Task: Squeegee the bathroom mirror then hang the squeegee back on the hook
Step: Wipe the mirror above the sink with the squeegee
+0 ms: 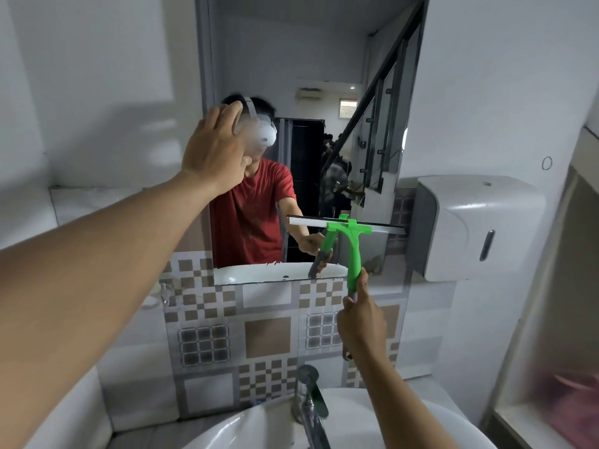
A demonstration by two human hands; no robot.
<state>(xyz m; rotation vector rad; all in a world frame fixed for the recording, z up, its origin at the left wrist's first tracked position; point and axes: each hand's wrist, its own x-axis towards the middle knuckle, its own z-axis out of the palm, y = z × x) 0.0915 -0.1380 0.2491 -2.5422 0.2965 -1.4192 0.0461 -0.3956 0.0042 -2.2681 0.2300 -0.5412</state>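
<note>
My left hand [215, 150] presses flat, fingers spread, on the tall wall-mounted glass mirror [324, 59]. To the right, my right hand [361, 322] is clamped on the green plastic squeegee [348, 241], its blade against the mirror's lower right part.

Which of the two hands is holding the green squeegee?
The right hand, low near the tap, grips the squeegee by its handle. The left hand holds nothing; it lies flat on the mirror, higher up.
</note>
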